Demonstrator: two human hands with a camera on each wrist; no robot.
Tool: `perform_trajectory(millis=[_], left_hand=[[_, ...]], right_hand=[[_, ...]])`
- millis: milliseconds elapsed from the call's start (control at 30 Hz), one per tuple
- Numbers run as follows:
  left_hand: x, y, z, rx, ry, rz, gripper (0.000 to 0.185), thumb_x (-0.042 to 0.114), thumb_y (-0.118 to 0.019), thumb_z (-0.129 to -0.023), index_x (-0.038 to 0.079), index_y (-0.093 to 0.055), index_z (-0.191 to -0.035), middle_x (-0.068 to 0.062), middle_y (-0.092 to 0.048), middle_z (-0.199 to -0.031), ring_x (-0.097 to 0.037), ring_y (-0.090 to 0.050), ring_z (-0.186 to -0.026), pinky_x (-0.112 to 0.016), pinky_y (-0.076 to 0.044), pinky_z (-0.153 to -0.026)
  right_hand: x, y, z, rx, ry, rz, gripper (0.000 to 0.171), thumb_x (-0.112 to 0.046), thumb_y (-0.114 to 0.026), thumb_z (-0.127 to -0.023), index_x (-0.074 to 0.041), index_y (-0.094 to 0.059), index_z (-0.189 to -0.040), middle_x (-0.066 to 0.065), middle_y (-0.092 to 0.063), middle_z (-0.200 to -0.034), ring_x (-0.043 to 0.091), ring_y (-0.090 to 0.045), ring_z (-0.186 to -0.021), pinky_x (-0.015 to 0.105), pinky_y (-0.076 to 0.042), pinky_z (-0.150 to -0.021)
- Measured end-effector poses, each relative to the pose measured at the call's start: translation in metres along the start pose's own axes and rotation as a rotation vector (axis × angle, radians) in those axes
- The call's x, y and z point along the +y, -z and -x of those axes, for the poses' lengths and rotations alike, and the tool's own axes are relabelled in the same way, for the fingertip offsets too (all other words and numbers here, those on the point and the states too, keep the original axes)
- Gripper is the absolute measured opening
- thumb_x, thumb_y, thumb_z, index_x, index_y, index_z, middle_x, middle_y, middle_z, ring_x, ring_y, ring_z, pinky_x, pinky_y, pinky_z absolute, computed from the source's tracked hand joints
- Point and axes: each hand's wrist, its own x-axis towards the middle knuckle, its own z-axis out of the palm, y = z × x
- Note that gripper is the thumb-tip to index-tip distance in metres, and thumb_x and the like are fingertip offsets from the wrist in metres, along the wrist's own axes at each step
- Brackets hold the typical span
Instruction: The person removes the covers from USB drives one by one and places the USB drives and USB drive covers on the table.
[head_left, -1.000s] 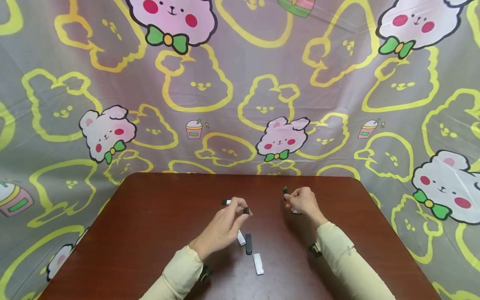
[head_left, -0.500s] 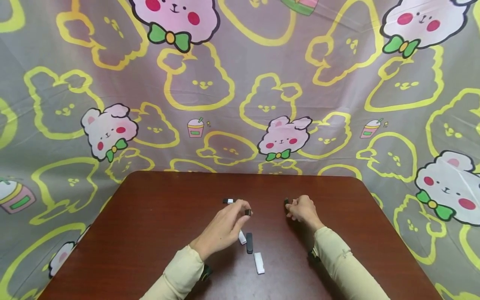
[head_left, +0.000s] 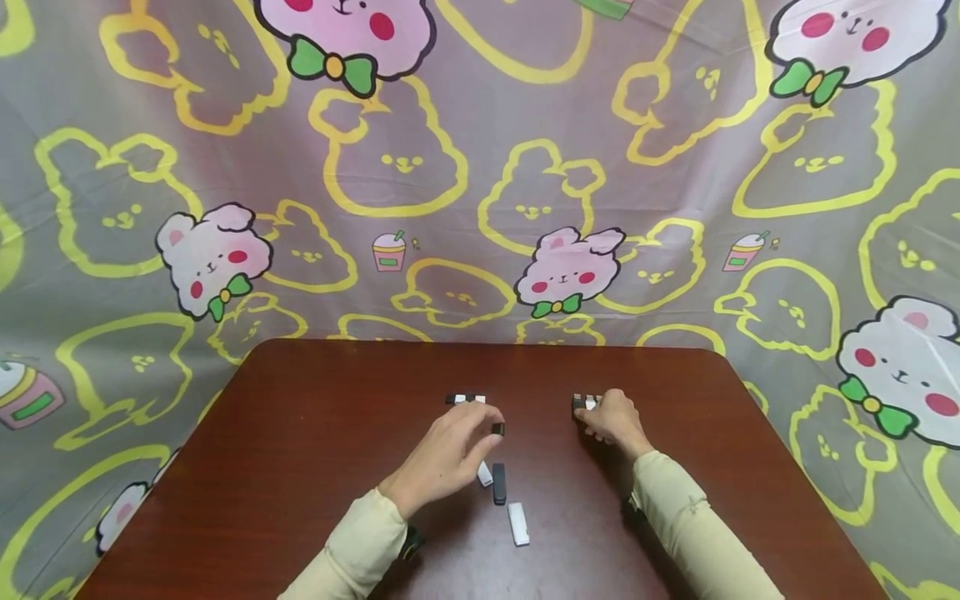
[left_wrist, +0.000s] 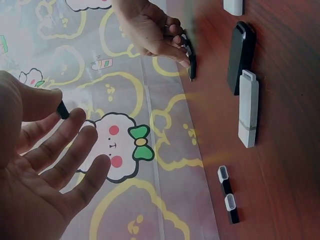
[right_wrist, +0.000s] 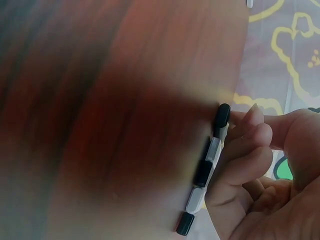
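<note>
My left hand is held above the middle of the table, pinching a small black cap between thumb and index finger, its other fingers spread. Toward the far right, my right hand pinches a black USB flash drive low at the table. That drive lies at the left end of a side-by-side row of black and white flash drives, their metal plugs pointing to the table's back. The right hand's palm and fingers partly cover this row in the head view.
Near the front lie a white flash drive, a black one and another white one, partly behind the left hand. Small black and white caps stand in a row behind that hand. A patterned cloth hangs behind the brown table.
My right hand has lowered the black flash drive to the table, beside the row of others. My left hand stays almost still with its cap.
</note>
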Motion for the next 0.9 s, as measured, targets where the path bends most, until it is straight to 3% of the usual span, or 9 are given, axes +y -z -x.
perform_trajectory(millis=[300, 467, 700, 900], left_hand=[[-0.005, 0.0, -0.005, 0.04, -0.045, -0.06, 0.018, 0.012, -0.071, -0.094, 0.011, -0.068, -0.112, 0.002, -0.068, -0.104, -0.013, -0.06, -0.098, -0.03, -0.052, -0.086], [-0.012, 0.001, -0.01, 0.067, -0.043, -0.082, 0.018, 0.008, -0.072, -0.092, 0.011, -0.071, -0.109, 0.002, -0.07, -0.101, -0.013, -0.06, -0.096, -0.029, -0.052, -0.083], [-0.025, 0.003, -0.026, 0.087, 0.007, -0.106, 0.016, 0.007, -0.071, -0.093, 0.008, -0.07, -0.109, 0.0, -0.069, -0.1, -0.015, -0.059, -0.095, -0.031, -0.051, -0.081], [-0.038, 0.004, -0.04, 0.077, 0.063, -0.112, 0.015, 0.009, -0.071, -0.093, 0.008, -0.069, -0.108, -0.002, -0.067, -0.099, -0.019, -0.058, -0.092, -0.033, -0.05, -0.08]], right_hand=[[0.004, 0.004, -0.002, 0.007, -0.004, 0.007, 0.023, -0.023, -0.072, -0.088, -0.003, -0.067, -0.076, 0.001, -0.068, -0.055, 0.012, -0.059, -0.044, 0.028, -0.049, -0.044], [0.001, 0.012, 0.0, 0.027, 0.014, -0.004, 0.034, -0.028, -0.067, -0.093, -0.005, -0.069, -0.068, 0.003, -0.068, -0.056, 0.013, -0.057, -0.044, 0.028, -0.048, -0.048], [-0.01, 0.031, 0.005, 0.087, 0.102, -0.014, 0.04, -0.033, -0.065, -0.097, 0.0, -0.073, -0.076, -0.003, -0.057, -0.05, 0.012, -0.053, -0.046, 0.028, -0.044, -0.048], [-0.027, 0.046, 0.019, 0.172, 0.197, -0.002, 0.036, -0.031, -0.066, -0.096, -0.004, -0.069, -0.072, -0.005, -0.05, -0.052, 0.013, -0.049, -0.05, 0.028, -0.04, -0.05]])
